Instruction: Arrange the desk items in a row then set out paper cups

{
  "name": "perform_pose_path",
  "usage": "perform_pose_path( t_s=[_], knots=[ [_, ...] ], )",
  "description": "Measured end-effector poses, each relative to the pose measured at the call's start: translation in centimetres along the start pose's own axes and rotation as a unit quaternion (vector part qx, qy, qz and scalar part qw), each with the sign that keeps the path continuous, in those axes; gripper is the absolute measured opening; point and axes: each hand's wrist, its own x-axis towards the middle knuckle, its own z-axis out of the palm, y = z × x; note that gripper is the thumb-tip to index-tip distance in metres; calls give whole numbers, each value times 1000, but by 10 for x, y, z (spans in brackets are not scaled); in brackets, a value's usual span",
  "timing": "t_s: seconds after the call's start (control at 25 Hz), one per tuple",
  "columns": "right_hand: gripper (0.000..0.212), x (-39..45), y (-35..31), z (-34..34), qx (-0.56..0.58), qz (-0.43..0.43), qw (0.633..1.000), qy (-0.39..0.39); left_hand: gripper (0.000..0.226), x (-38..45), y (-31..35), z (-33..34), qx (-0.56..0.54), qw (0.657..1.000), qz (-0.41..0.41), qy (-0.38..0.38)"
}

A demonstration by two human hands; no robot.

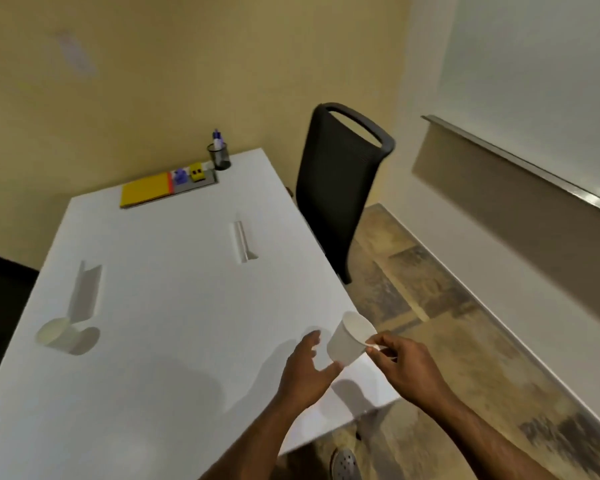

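Observation:
A white paper cup (pixel 347 342) hangs tilted above the right edge of the white table (pixel 174 306). My right hand (pixel 400 362) pinches its rim. My left hand (pixel 307 367) is spread beside it, thumb touching the cup's base. A second paper cup (pixel 58 336) stands on the table at the left. Along the far edge lie a yellow notepad (pixel 146 190), a purple item (pixel 180 176) and a yellow item (pixel 197 172) on a grey tray (pixel 208 181), and a black mesh pen holder (pixel 219 155) with a marker.
A black chair (pixel 340 188) stands at the table's right side. Two cable slots (pixel 243 242) (pixel 85 289) are cut into the tabletop. A whiteboard ledge (pixel 520 161) runs along the right wall. My shoe (pixel 343 464) shows below the table corner.

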Motion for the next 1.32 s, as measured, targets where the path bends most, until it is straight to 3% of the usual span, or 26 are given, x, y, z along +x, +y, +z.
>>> perform_pose_path(
  t_s=[0.28,0.68,0.88,1.08,1.24,1.32],
  knots=[
    [21,115,-2,-1,-71,-45,993,-78,82,82,-27,-33,1,991,-130,10],
    [25,280,-51,81,-99,-196,951,-220,83,127,-56,-17,154,954,-256,19],
    [26,339,-77,126,-110,-280,915,-268,83,110,-36,12,75,942,-322,50],
    [33,373,-85,148,-153,-346,879,-289,81,105,-12,27,20,927,-373,32],
    [43,388,-78,156,-176,-370,858,-309,83,105,-6,33,-4,920,-389,46],
    [54,387,-69,155,-156,-351,869,-313,85,104,-8,37,3,920,-389,48]
  ],
)
